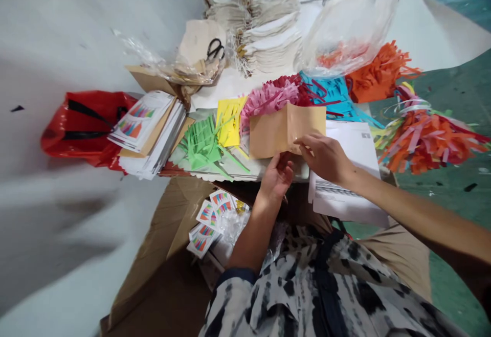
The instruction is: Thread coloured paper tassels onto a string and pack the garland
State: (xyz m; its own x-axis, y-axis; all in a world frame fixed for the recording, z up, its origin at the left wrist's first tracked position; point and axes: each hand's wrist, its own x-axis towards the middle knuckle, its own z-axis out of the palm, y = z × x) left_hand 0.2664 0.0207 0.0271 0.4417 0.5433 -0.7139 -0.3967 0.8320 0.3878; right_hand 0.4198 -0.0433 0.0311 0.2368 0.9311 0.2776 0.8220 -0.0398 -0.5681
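A sheet of brown card [268, 130], creased down its middle, stands partly opened at the table's front edge. My left hand [276, 177] is closed at its lower edge near the crease, palm up with the fingers curled. Against the right half of the card, my right hand [324, 159] has thumb and fingers pinched together on it. Behind and left of the card lie fringed paper bundles: pink [270, 99], yellow [229, 122] and green [201, 142]. White printed sheets [345, 158] lie beneath my right wrist.
Blue [326, 91] and orange [374, 76] fringed paper lies farther right, by a clear plastic bag [353, 20]. Black scissors [215, 49] rest at the back left. A stack of printed cards [143, 117] stands beside a red bag [88, 127]. An open cardboard box [153, 255] sits below the table.
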